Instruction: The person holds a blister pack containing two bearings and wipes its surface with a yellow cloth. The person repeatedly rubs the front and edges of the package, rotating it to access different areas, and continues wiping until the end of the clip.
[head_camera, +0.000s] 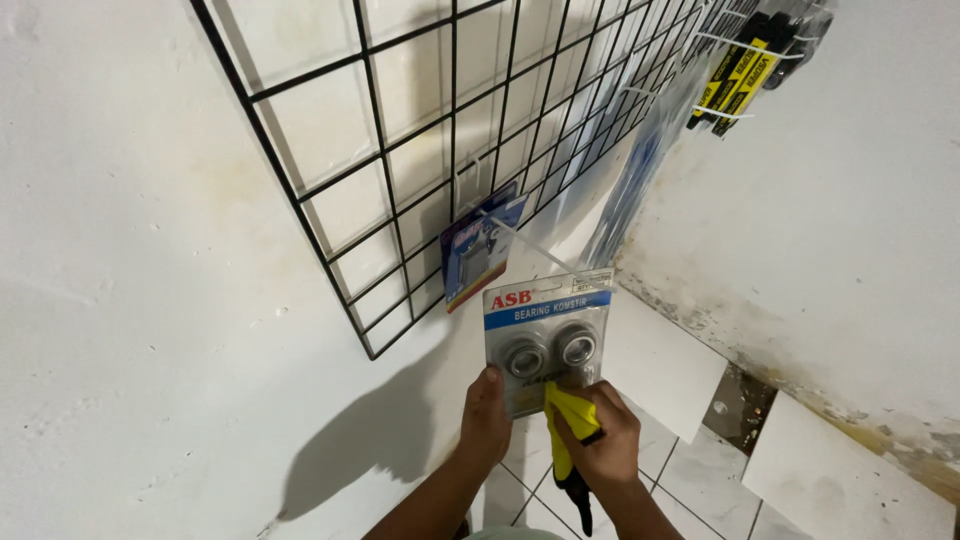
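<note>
- The left hand (486, 412) pinches the lower left corner of a blister pack (547, 335) with two round metal bearings, held up in front of the white wall (130, 300).
- The right hand (600, 435) is clenched around a yellow and black tool (570, 440), its yellow tip touching the pack's lower edge.
- The pack sits just below a black wire grid panel (420, 150) leaning on the wall.
- A blue and red packet (472, 252) hangs from a hook on the grid, just above the pack.
- Yellow and black packets (738, 75) hang at the upper right.
- White floor tiles (660, 365) lie below.
</note>
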